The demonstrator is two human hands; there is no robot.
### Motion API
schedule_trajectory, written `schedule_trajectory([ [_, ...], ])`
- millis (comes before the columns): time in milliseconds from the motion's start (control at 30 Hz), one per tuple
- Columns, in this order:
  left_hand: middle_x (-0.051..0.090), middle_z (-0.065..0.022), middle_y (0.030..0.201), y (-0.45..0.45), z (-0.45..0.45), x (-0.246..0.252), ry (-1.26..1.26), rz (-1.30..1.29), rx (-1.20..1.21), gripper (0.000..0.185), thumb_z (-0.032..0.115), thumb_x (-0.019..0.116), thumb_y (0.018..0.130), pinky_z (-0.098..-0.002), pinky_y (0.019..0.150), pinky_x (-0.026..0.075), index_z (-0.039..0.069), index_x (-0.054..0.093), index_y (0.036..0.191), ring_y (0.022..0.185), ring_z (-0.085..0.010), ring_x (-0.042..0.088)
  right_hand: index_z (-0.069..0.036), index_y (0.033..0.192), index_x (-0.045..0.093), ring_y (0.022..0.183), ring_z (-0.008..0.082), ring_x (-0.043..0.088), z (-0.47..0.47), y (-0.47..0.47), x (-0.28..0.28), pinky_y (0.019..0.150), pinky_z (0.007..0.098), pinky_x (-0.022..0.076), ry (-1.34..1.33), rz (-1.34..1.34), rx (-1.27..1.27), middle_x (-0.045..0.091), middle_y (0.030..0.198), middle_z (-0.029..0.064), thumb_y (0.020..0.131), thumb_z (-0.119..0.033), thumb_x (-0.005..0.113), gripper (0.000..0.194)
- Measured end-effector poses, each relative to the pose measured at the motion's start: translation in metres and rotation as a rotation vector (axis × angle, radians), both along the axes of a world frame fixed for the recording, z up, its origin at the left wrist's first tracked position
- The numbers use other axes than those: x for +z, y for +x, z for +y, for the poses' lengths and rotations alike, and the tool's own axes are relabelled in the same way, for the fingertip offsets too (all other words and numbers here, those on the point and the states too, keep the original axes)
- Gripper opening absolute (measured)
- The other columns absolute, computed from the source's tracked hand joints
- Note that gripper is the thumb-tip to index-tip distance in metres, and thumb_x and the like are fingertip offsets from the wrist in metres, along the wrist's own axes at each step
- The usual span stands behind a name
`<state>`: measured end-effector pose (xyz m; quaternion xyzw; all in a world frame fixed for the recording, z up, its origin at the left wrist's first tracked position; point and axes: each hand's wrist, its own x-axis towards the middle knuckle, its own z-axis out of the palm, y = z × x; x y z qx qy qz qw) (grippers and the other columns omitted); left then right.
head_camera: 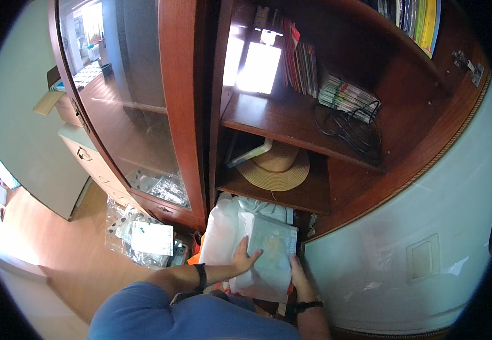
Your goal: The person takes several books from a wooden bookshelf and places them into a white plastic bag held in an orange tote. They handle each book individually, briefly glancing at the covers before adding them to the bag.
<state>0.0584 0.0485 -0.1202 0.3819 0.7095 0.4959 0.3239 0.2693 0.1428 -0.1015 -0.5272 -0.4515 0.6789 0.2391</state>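
A flat packet in a translucent plastic bag (273,250) lies before me, low in front of the wooden cabinet. My left hand (246,257) rests on its left side with thumb and fingers spread. Along the packet's right edge is my right hand (298,272); its fingers are partly hidden, so its hold cannot be told. Under and beside the packet, a white plastic bag (220,225) bulges to the left. A straw hat (277,168) sits on the low shelf just above, with a flat white and green thing (252,154) leaning over its brim.
Upper shelves hold thin books (301,63), stacked booklets (348,95) and a coiled black cable (346,127). A glass cabinet door (122,102) stands at left. Clear plastic packets (143,238) lie on the floor there. A pale glossy panel (399,238) is at right.
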Motion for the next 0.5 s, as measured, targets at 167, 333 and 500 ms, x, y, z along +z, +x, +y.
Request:
schedule_trajectory([
  [167, 0.018, -0.0177, 0.15, -0.028, -0.029, 0.05, 0.184, 0.394, -0.213, 0.099, 0.048, 0.069, 0.076, -0.0517, 0.109, 0.022, 0.006, 0.015, 0.146, 0.139, -0.0376, 0.017, -0.002, 0.128, 0.049, 0.112, 0.0233, 0.051, -0.044, 0.009, 0.031, 0.095, 0.0366, 0.0408, 0.654, -0.529, 0.109, 0.054, 0.122, 0.0125, 0.093, -0.031, 0.05, 0.045],
  [333, 0.01, -0.0094, 0.155, -0.03, -0.054, 0.078, 0.099, 0.993, -1.109, 0.103, 0.047, 0.073, 0.07, -0.0563, 0.109, 0.019, 0.016, 0.014, 0.148, 0.142, -0.033, 0.009, -0.001, 0.114, 0.058, 0.088, 0.0197, 0.06, -0.11, 0.018, 0.038, 0.084, 0.0334, 0.0459, -0.292, -0.005, 0.67, 0.063, 0.1, 0.0089, 0.09, -0.021, 0.054, 0.031],
  [500, 0.024, -0.0077, 0.152, -0.02, -0.058, 0.053, 0.697, 1.282, -0.795, 0.075, 0.034, 0.06, 0.082, -0.0474, 0.108, 0.025, 0.017, 0.024, 0.146, 0.138, -0.026, 0.025, -0.003, 0.111, 0.059, 0.088, 0.0187, 0.058, -0.134, -0.005, -0.015, 0.078, 0.0341, 0.0464, -0.097, -0.288, 0.333, 0.062, 0.102, 0.0096, 0.094, -0.025, 0.05, 0.029],
])
